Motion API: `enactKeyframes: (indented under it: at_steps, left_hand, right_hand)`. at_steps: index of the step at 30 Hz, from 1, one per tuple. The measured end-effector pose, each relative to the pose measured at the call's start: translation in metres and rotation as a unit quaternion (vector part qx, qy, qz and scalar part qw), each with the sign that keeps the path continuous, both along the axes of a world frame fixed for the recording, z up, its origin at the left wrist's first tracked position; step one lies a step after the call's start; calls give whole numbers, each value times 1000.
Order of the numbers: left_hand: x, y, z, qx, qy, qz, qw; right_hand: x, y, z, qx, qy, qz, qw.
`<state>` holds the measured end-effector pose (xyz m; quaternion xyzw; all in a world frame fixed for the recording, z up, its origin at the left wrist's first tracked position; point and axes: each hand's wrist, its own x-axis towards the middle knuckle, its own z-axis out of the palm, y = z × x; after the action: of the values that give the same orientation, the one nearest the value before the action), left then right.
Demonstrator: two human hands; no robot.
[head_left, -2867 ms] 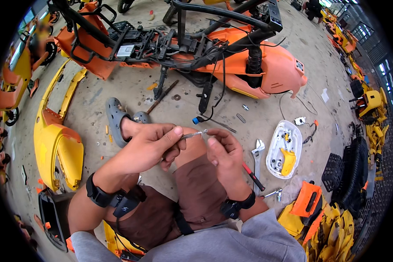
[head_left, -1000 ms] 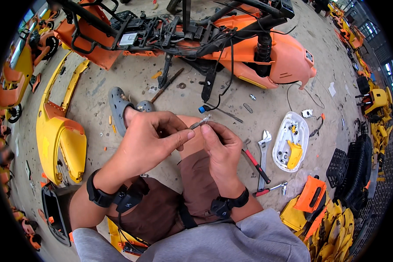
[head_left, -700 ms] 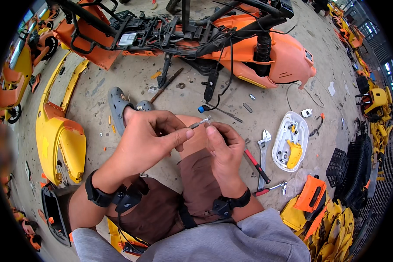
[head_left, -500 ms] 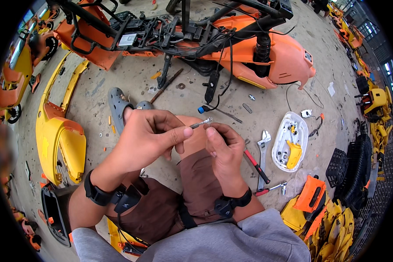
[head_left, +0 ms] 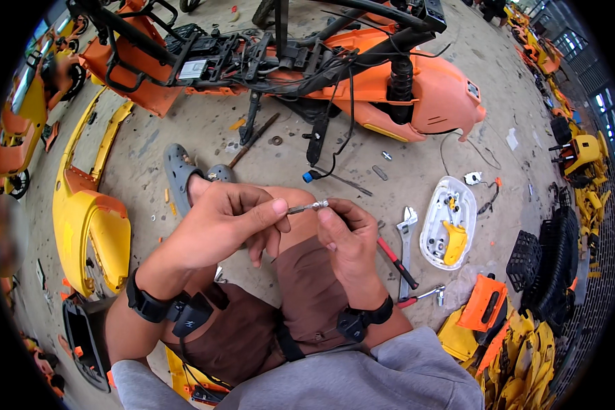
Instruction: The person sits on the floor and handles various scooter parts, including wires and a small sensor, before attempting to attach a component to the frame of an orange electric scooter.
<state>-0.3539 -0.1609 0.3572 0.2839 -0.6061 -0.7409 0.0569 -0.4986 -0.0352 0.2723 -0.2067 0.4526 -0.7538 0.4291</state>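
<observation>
Two bare hands of yours come together over your brown shorts point(head_left: 307, 280) in the head view, with a thin metal piece point(head_left: 305, 208) between them, just above your bare knee. Your left hand point(head_left: 236, 222) has its darker end pinched between thumb and forefinger, the other fingers curled loosely below. Your right hand point(head_left: 348, 236) grasps the bright, uneven end with the tips of thumb and forefinger. The piece lies nearly level, tipped slightly up toward your right. You wear a black strap with a small device on each forearm.

Beyond your hands, on the concrete floor, you have a stripped orange scooter point(head_left: 444, 102) with its black frame and wiring exposed; a cable hangs from it, ending in a blue connector point(head_left: 309, 176). To your right sits a white tray point(head_left: 426, 236) holding a yellow piece point(head_left: 456, 242) and small hardware. Between it and your right hand lie an adjustable wrench point(head_left: 405, 249) and a tool with a red and black handle point(head_left: 396, 262); a red-handled ratchet point(head_left: 420, 297) lies just nearer you. To your left rests a large yellow body panel point(head_left: 75, 212), near your grey clog point(head_left: 178, 171).
</observation>
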Motion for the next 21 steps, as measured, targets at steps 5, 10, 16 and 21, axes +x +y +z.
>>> enactKeyframes:
  at_steps: [5,10,16,21]
  left_hand:
    - [1,-1,-2,60,-5,-21,998]
    - [1,-4,-3,98,2,-36,995]
    - [2,-1,-2,198,13,28,980]
    - [3,-5,-7,219,21,16,975]
  right_hand:
    - [1,1,1,-6,16,13,1000]
    - [-1,2,1,7,16,24,1000]
    - [4,-4,9,71,-32,-36,996]
    - [5,8,-5,27,-60,7,998]
